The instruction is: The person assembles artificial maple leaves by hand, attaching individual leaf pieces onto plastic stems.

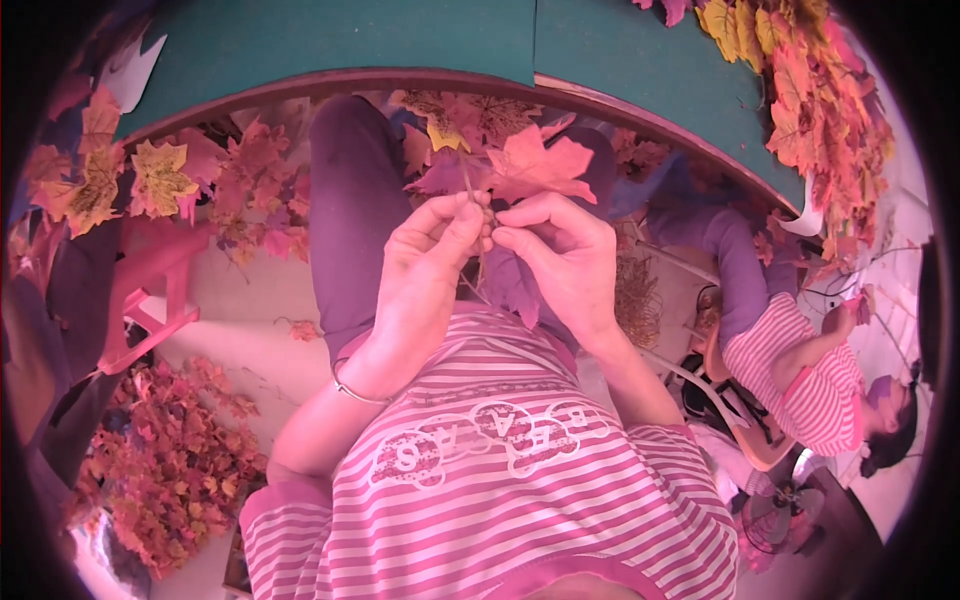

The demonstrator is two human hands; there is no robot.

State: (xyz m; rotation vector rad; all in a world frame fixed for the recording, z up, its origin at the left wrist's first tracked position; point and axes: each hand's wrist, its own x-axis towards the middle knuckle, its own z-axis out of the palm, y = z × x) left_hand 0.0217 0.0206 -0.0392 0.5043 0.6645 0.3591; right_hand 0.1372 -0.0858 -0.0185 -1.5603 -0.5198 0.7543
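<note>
My left hand (432,262) pinches a thin brownish stem (468,180) of artificial maple leaves between thumb and fingers. Close beside it, my right hand (565,258) is closed in a pinch at the same stem, its fingertips almost meeting the left ones. A pinkish-red maple leaf (540,165) fans out just beyond my fingers. A yellow-and-brown leaf (445,132) sits at the far end of the stem, and a purple leaf (515,292) hangs below my hands. What exactly lies between the fingertips is too small to make out.
A green-topped table (350,35) runs across the far side, with leaf garlands (800,110) at its right. Leaves hang along its front edge. A pink stool (160,295) and a leaf heap (165,460) are at left. Another person (800,370) sits at right.
</note>
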